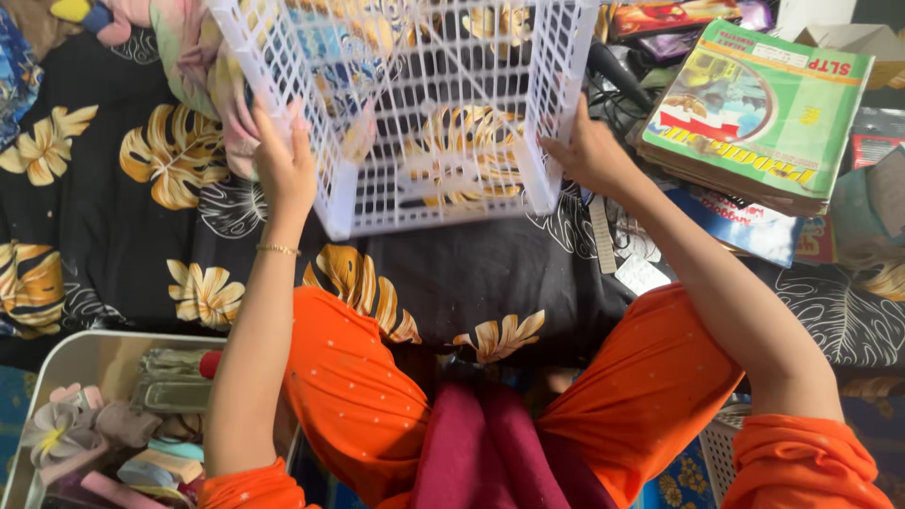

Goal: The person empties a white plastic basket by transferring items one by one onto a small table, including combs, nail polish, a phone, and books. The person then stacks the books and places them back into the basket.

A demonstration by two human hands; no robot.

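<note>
Both hands are up on the white plastic basket [415, 104] — a lattice-walled crate held above the black bedspread with gold leaves [132, 207], its open mesh letting the pattern show straight through. It looks empty and light; I'd judge it stiff enough to keep its shape but with some flex in those thin ribs, so squeezing hard at mid-wall could bow it. The corners and the thicker rim are the sensible places to take it, and that is roughly where the grip sits.

The left hand [283, 165] is pressed against the left wall near the lower corner, fingers [273, 123] closed around the edge, a thin gold bracelet [278, 250] at the wrist. The right hand [589, 151] clamps the opposite wall, thumb and fingers wrapped on the rim — a symmetrical two-sided hold. Both forearms reach forward and up from orange sleeves, elbows bent and low, wrists turned inward.

To the right lies a stack of books and magazines [754, 113] topped by a green cover. At lower left a tray [85, 353] holds small cloth items and hair accessories.
</note>
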